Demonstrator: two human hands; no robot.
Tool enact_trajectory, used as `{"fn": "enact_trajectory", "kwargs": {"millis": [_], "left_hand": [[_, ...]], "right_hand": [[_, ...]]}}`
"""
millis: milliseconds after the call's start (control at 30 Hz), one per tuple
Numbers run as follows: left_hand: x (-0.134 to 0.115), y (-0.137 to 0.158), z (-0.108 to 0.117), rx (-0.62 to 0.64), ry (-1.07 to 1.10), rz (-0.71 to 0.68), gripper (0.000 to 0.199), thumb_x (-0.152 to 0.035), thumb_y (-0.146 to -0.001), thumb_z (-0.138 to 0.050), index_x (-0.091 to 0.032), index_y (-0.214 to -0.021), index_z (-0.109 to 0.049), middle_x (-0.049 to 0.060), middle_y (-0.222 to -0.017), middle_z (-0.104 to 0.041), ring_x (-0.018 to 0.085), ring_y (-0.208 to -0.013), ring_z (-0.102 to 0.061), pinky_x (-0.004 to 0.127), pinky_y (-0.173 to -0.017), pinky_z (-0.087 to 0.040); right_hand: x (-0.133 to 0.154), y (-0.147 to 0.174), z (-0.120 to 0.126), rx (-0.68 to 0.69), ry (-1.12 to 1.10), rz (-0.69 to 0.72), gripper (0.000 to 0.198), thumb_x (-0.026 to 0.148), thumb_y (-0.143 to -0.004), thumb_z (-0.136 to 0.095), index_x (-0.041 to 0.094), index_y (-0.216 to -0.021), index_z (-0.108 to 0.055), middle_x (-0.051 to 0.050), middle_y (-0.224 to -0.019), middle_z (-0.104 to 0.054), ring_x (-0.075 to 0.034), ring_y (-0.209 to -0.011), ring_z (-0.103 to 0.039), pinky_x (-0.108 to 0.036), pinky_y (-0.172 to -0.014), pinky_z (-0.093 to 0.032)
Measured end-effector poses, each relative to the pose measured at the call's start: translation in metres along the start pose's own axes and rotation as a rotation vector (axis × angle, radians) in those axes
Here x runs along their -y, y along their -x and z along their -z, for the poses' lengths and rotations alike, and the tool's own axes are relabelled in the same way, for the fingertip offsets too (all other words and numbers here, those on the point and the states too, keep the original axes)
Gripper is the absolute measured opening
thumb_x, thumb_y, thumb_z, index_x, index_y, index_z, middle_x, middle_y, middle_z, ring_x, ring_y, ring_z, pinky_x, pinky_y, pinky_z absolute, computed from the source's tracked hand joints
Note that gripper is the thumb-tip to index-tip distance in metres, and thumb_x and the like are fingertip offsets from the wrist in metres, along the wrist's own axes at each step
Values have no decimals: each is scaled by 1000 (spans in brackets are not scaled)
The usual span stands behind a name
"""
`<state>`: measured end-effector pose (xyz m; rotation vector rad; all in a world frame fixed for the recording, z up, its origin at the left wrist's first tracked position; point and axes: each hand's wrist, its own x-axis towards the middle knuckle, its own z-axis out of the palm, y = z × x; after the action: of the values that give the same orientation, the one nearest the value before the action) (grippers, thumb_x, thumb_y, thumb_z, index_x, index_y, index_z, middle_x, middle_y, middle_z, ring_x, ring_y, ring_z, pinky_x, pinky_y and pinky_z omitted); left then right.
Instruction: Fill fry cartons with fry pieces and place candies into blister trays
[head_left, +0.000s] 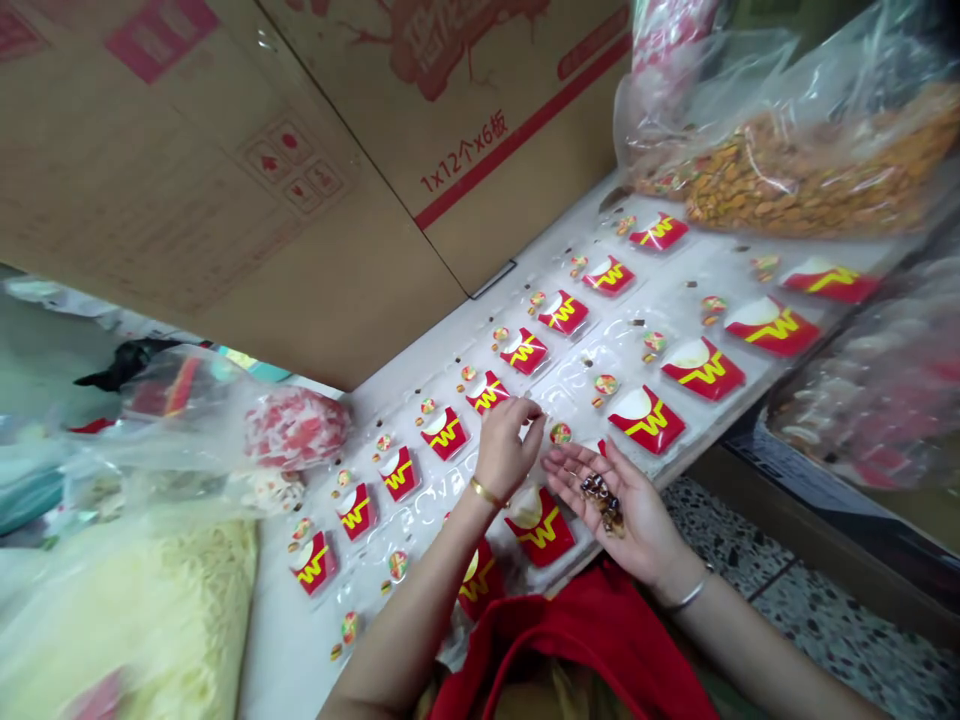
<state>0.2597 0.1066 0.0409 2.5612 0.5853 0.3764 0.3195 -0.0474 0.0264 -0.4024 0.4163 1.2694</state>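
My left hand [510, 440], with a gold bangle at the wrist, is over the middle of the table. Its thumb and forefinger are pinched together; whatever they hold is too small to make out. My right hand [637, 510] lies palm up beside it, cupped around a small heap of glossy brown pieces [602, 503]. Under and around both hands lie rows of clear plastic blister trays [559, 385]. Each holds a red fries-box piece with a yellow W [646, 420], a small round pizza-like piece [606, 384] and a tiny burger-like piece [598, 402]. Small dark pieces [638, 322] lie above several.
Large cardboard boxes [300, 200] stand along the far side. A bag of orange-brown pieces [810, 180] is at back right, a bag of red-and-white pieces [296, 425] at left, and a bag of pale yellow pieces [172, 620] at front left. Packed bags [885, 390] sit beyond the table's right edge.
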Motion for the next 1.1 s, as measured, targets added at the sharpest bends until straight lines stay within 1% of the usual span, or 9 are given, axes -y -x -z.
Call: {"fn": "enact_trajectory", "kwargs": {"millis": [100,267,333,433,567,700,833,967,1100], "left_hand": [[14,-14,-13,27,-190,-15,7,-22,-86,-51,-18,-83,-55,4,-84,-61,18,-83,-55,32,-76,-38],[16,-25,-29,115,-380,9,11,-28,-84,-56,-18,-80,-55,5,-84,-59,22,-83,-54,36,-75,-36],[11,-21,-26,108,-331,9,17,-35,-84,-56,-18,-83,-56,6,-86,-59,22,-86,-54,36,-76,-37],[-2,-6,-10,105,-118,-45,20,-35,-89,-49,-18,-93,-58,6,-92,-58,20,-89,-53,34,-79,-39],[-26,20,16,211,139,-130,20,-28,-91,-45,-21,-100,-61,6,-95,-56,16,-89,-53,30,-81,-41],[-37,42,26,209,135,-60,19,-31,-87,-54,-22,-100,-64,6,-95,-54,17,-90,-52,31,-81,-42],[-34,60,25,259,71,28,14,-28,-84,-57,-23,-95,-65,5,-96,-56,18,-92,-52,31,-80,-41],[-28,76,28,312,111,77,12,-23,-86,-52,-21,-90,-63,4,-93,-60,18,-90,-54,31,-80,-41],[-21,87,32,357,222,139,5,-20,-83,-56,-19,-85,-60,2,-86,-62,16,-82,-56,29,-75,-43]], "right_hand": [[2,1,1,9,9,41,32,35,-95,-42,12,-102,-63,-13,-108,-66,-24,-110,-59,-42,-94,-49],[10,5,2,4,1,98,35,38,-95,-41,13,-107,-61,-14,-111,-65,-25,-113,-57,-45,-94,-49],[12,6,2,13,-10,116,39,40,-95,-38,12,-110,-60,-15,-115,-63,-25,-114,-56,-44,-95,-48],[14,7,0,27,-29,124,45,44,-95,-36,10,-115,-58,-16,-116,-62,-24,-115,-55,-40,-96,-47],[9,8,-3,41,-5,91,45,45,-95,-37,12,-119,-57,-12,-107,-66,-21,-103,-61,-35,-90,-51],[-5,7,-5,43,53,49,43,46,-93,-42,17,-120,-57,-8,-104,-68,-16,-87,-65,-26,-71,-56],[-23,6,-7,56,88,-51,43,48,-92,-45,20,-122,-57,-5,-103,-68,-14,-77,-66,-19,-53,-52],[-36,6,-7,51,101,-135,43,47,-92,-43,19,-121,-57,-7,-100,-69,-15,-81,-66,-21,-60,-54],[-46,5,-9,62,125,-180,41,46,-92,-44,19,-119,-58,-7,-101,-69,-17,-85,-67,-26,-70,-55]]}}
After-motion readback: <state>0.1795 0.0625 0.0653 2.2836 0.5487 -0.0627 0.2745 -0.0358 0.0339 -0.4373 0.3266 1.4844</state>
